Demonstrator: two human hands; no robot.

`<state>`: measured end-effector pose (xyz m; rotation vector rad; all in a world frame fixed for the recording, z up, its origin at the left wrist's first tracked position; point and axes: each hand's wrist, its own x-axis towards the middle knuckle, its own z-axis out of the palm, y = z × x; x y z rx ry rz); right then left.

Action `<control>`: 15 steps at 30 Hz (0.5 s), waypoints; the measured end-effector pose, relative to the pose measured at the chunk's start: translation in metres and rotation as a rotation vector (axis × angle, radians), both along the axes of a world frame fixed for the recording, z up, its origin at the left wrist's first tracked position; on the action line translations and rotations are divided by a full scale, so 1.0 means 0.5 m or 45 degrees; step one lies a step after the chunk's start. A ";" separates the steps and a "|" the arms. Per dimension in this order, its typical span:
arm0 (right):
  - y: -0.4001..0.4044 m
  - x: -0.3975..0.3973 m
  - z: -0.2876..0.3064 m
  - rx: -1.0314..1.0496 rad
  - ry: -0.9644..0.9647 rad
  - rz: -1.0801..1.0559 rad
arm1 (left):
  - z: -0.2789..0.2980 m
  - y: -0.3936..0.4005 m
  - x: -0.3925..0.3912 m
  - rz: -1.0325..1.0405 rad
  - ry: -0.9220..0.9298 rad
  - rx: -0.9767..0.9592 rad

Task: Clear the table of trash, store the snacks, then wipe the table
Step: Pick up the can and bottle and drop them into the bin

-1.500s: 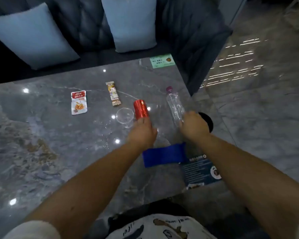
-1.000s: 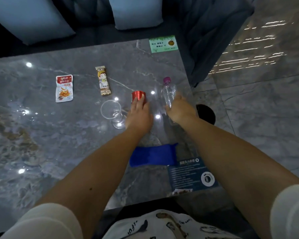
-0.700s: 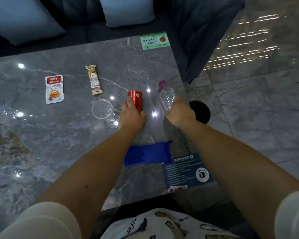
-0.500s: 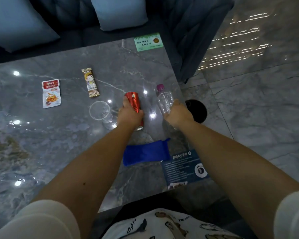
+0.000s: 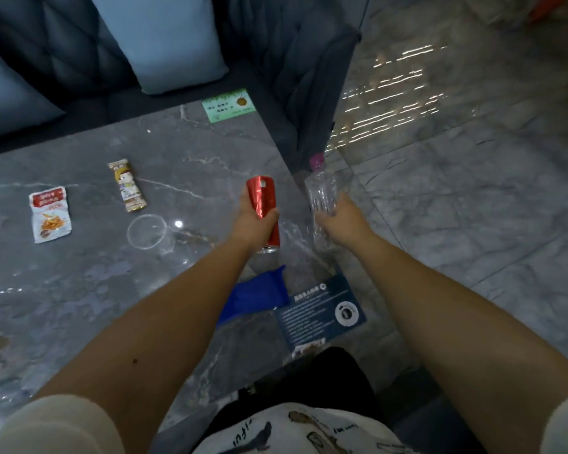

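On the left side of the gray tabletop lies a red and white snack bag. Next to it is a long snack bar, and just below that a clear plastic cup. These three are well apart from both hands. A blue cloth lies near the front edge.

The left hand is wrapped tight around a red can, lifted off the tabletop. The can's long way points away from the person.

The right hand is closed around a clear bottle with a purple cap. The bottle also points away, and it hangs past the tabletop's right edge, over the floor. I think both are trash, and the bottle is nearer to going out that side.
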<state>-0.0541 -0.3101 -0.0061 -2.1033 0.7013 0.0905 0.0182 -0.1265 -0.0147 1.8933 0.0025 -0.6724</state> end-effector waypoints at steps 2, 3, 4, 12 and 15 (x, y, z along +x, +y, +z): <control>-0.054 -0.002 -0.005 0.035 -0.002 -0.057 | -0.001 -0.057 0.002 -0.044 -0.010 -0.050; -0.085 -0.001 -0.009 0.047 0.005 -0.079 | -0.003 -0.089 0.003 -0.059 -0.026 -0.066; -0.117 0.003 -0.014 0.056 0.018 -0.093 | -0.007 -0.124 0.004 -0.067 -0.042 -0.077; -0.383 0.084 -0.137 0.198 0.122 -0.001 | -0.120 -0.424 0.048 0.126 0.021 0.009; -0.466 0.112 -0.225 0.242 0.244 0.038 | -0.206 -0.503 0.050 0.284 0.103 0.039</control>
